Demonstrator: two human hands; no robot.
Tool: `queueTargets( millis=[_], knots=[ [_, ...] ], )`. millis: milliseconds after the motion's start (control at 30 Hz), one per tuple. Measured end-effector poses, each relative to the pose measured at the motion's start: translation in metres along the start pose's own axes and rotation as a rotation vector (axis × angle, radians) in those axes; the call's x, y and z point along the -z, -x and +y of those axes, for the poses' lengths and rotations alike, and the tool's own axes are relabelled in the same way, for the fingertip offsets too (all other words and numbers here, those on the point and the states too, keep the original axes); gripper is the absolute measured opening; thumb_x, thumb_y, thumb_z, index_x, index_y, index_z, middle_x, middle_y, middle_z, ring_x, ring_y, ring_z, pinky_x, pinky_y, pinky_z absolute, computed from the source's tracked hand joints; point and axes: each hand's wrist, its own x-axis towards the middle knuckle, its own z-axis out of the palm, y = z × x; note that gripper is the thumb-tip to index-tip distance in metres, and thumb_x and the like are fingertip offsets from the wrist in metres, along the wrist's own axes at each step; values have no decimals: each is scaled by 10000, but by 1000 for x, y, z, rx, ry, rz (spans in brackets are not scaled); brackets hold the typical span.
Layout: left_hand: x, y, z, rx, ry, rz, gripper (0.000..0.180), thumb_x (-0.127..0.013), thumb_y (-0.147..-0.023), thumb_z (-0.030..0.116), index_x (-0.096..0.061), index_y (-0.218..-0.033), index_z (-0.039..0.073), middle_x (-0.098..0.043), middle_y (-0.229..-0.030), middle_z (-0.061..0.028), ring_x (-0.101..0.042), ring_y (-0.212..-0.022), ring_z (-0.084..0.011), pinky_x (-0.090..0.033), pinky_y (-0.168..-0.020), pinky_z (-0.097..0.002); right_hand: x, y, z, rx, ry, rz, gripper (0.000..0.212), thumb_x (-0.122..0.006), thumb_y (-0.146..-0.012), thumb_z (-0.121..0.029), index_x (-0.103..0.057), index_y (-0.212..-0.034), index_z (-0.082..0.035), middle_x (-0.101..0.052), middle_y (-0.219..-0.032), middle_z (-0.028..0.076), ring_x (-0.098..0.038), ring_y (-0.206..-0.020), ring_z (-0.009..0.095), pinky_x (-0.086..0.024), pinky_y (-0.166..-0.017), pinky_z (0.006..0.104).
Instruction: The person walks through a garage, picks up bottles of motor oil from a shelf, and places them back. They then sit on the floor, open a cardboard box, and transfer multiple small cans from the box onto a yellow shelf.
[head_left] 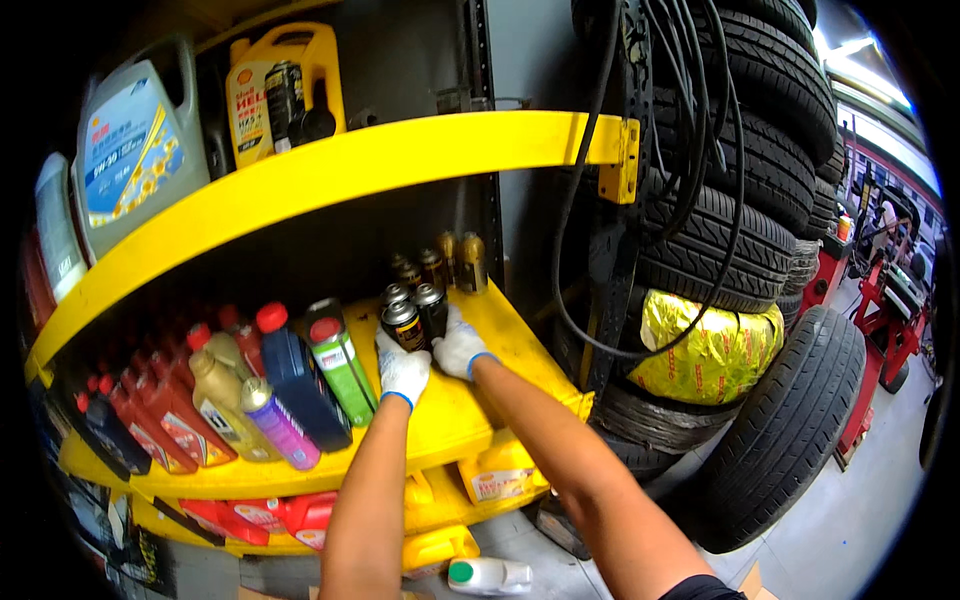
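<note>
On the yellow shelf (535, 345), toward its right end, a tight cluster of dark spray cans stands upright between two white-gloved hands. Both forearms reach up from the lower edge, nearly straight: the left rises almost vertically, the right slants in from the lower right, and the wrists converge on the cans. The front black can (404, 328) carries gold-coloured print on its dark wall, too small to make out; the right black can (431, 312) stands just beside it, its label largely hidden.

The left hand (404, 372) is partly closed, cupped around the lower left of the front can. The right hand (459, 347) curls about the outer side of the right can, thumb toward the front. How firmly either grips cannot be told, since some fingers are hidden.

Behind, more cans (431, 265) stand near two amber-topped ones. To the left are a green container (342, 365) with a pale label, a dark blue bottle (300, 385) with a red cap, and a purple can (282, 425) bearing light lettering. Above, a grey jug (135, 150) shows a blue label with yellow shapes.
</note>
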Motion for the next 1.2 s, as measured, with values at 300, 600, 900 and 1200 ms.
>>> queueTargets(
  millis=[300, 600, 900, 1200],
  knots=[
    [-28, -51, -38, 113, -255, 219, 898, -650, -1018, 41, -158, -1747, -138, -298, -1783, -394, -353, -1641, -523, -325, -1366, -510, -43, -35, -22, -159, 131, 253, 538, -835, -982, -385, -681, -1333, -8, -789, -1281, 288, -735, -1265, 456, -544, -1112, 545],
    [-94, -105, -110, -11, -1351, -258, 737, -520, -1126, 374, -390, -1693, -78, -369, -1782, -338, -358, -1665, -500, -243, -1397, -570, -18, 33, 25, 91, 379, -16, 382, -675, -1012, -324, -750, -1260, -42, -800, -1213, 272, -766, -1093, 472, -611, -980, 564],
    [47, 25, -45, -97, -472, -219, 561, -580, -1097, 309, -705, -1415, -135, -654, -1565, -333, -602, -1451, -477, -413, -1283, -469, 238, 574, 85, -232, -138, 47, 608, -789, -1051, -474, -728, -1477, -44, -776, -1398, 195, -744, -1294, 324, -556, -1148, 429],
    [-5, 427, 207, -147, 135, -726, 484, -700, -1029, 192, -737, -1427, -81, -773, -1359, -252, -729, -1254, -325, -535, -1152, -409, 183, 1094, 206, -1530, 330, 663, 603, -691, -1001, -437, -739, -1358, 47, -733, -1397, 345, -721, -1319, 430, -550, -1165, 508]
  ],
)
